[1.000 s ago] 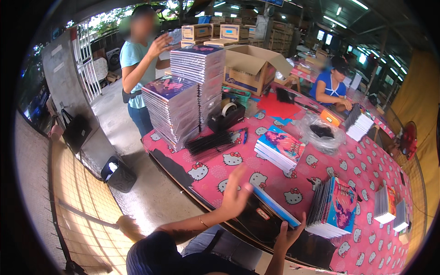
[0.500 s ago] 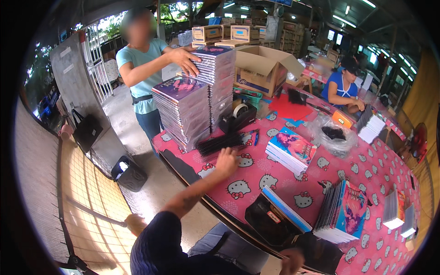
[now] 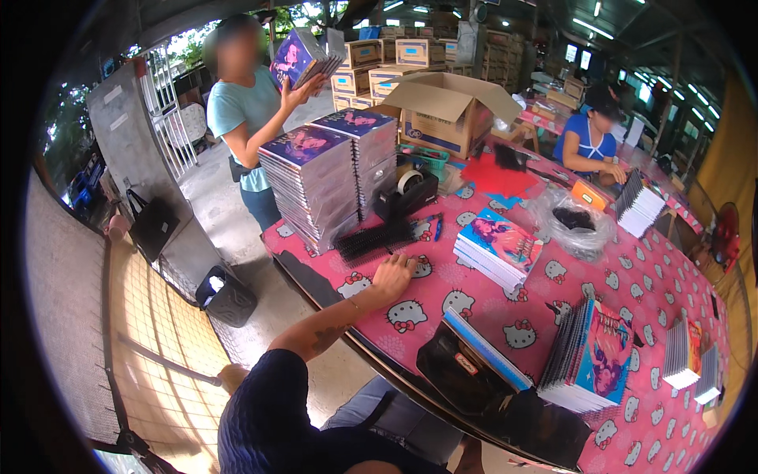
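Note:
My left hand [image 3: 395, 274] is low over the pink patterned tablecloth [image 3: 505, 304], fingers open and slightly curled. Just beyond its fingertips lies a pile of black spiral binding coils [image 3: 371, 241]. Only a small, dark part of my right hand [image 3: 471, 457] shows at the lower edge, its fingers hidden. In front of me a black metal device [image 3: 454, 363] sits at the table edge, with a blue-edged stack of sheets [image 3: 491, 347] leaning on it. To its right stand spiral notebooks [image 3: 588, 355] with blue and pink covers. More such books [image 3: 497, 249] lie beyond.
Tall stacks of purple-covered notebooks [image 3: 308, 186] stand at the far left beside a black tape dispenser [image 3: 407, 193]. A person [image 3: 245, 118] holds several notebooks there. Another person [image 3: 584, 150] works at the far right. An open carton [image 3: 446, 118] and a plastic bag of black coils [image 3: 572, 225] are farther back.
The standing person has lifted notebooks off the taller stack and holds them up. My left hand has shifted slightly right; my right hand has drawn back toward the lower edge.

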Tool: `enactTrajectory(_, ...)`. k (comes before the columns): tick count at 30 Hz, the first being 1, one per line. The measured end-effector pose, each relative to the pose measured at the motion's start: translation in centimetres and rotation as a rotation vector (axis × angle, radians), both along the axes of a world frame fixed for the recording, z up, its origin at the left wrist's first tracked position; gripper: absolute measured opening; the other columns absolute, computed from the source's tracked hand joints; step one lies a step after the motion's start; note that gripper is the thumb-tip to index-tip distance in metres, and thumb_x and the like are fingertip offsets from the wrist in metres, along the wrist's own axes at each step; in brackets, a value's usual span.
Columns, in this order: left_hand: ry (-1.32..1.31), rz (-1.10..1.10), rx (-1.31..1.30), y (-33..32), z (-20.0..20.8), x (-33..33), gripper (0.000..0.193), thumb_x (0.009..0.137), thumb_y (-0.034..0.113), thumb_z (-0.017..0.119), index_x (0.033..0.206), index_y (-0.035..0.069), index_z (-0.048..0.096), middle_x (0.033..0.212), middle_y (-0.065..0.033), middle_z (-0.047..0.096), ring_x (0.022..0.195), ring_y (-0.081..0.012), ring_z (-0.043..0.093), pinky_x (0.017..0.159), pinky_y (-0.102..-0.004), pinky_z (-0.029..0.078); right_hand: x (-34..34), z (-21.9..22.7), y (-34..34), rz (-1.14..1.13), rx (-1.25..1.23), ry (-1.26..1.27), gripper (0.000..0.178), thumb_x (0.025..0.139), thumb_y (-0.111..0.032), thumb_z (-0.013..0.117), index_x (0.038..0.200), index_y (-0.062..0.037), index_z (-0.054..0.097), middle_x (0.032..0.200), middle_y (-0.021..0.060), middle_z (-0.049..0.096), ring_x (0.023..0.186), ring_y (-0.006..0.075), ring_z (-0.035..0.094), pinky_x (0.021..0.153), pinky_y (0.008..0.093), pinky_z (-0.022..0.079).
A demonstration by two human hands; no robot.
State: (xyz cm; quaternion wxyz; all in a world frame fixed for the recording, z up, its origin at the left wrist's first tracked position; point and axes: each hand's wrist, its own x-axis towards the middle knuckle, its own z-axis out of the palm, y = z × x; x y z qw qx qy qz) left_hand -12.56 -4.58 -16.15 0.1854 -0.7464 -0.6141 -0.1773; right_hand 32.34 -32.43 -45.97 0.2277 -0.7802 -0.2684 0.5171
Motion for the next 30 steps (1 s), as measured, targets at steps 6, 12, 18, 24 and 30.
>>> enactTrajectory(6, -0.370, 0.058, -0.083, -4.2, 3.9, 1.0, 0.036, 0.094, 0.021, 0.063, 0.128, 0.007, 0.061, 0.099, -0.0166, 0.066, 0.085, -0.0368, 0.069, 0.073, -0.0497, 0.057, 0.8, 0.1, 0.6, 0.166, 0.029, -0.161, 0.052, 0.098, -0.036, 0.063, 0.137, -0.0016, 0.055, 0.131, 0.0132, 0.058, 0.113, 0.0280, 0.060, 0.098, 0.0462, 0.047)
enactTrajectory(12, -1.017, -0.180, -0.176, -10.6, 7.2, 2.8, 0.044, 0.097, 0.006, 0.056, 0.141, 0.003, 0.054, 0.121, -0.0191, 0.068, 0.102, -0.0322, 0.070, 0.083, -0.0382, 0.056, 1.7, 2.1, -0.4, 0.480, 0.144, -0.369, 0.051, 0.098, -0.035, 0.064, 0.136, -0.0020, 0.056, 0.131, 0.0134, 0.059, 0.113, 0.0291, 0.061, 0.097, 0.0476, 0.048)
enactTrajectory(18, -1.569, -0.396, -0.393, -14.0, 5.1, 6.7, 0.067, 0.093, -0.005, 0.046, 0.158, -0.001, 0.030, 0.160, -0.0127, 0.039, 0.148, -0.0238, 0.038, 0.110, -0.0364, 0.041, -3.7, 27.5, -3.1, 0.609, 0.866, 0.130, 0.061, 0.093, -0.003, 0.065, 0.150, -0.0018, 0.043, 0.151, 0.0187, 0.047, 0.138, 0.0294, 0.048, 0.111, 0.0464, 0.042)
enactTrajectory(24, -1.434, -0.442, -0.353, -14.3, 5.3, 10.7, 0.071, 0.091, -0.001, 0.052, 0.159, 0.002, 0.030, 0.159, -0.0158, 0.041, 0.147, -0.0217, 0.037, 0.118, -0.0318, 0.030, -12.4, 32.8, 7.9, -0.097, 1.353, -0.094, 0.081, 0.095, -0.019, 0.068, 0.157, 0.0049, 0.021, 0.160, 0.0205, 0.029, 0.148, 0.0318, 0.028, 0.122, 0.0441, 0.018)
enactTrajectory(30, -1.754, -0.241, -0.186, -12.1, 10.4, 5.1, 0.044, 0.105, 0.023, 0.055, 0.142, 0.001, 0.050, 0.087, -0.0033, 0.061, 0.073, -0.0095, 0.052, 0.069, -0.0277, 0.048, -13.4, 39.4, 7.7, -0.196, 1.580, -0.494, 0.073, 0.094, -0.024, 0.068, 0.152, 0.0029, 0.034, 0.154, 0.0231, 0.038, 0.143, 0.0358, 0.036, 0.120, 0.0475, 0.023)
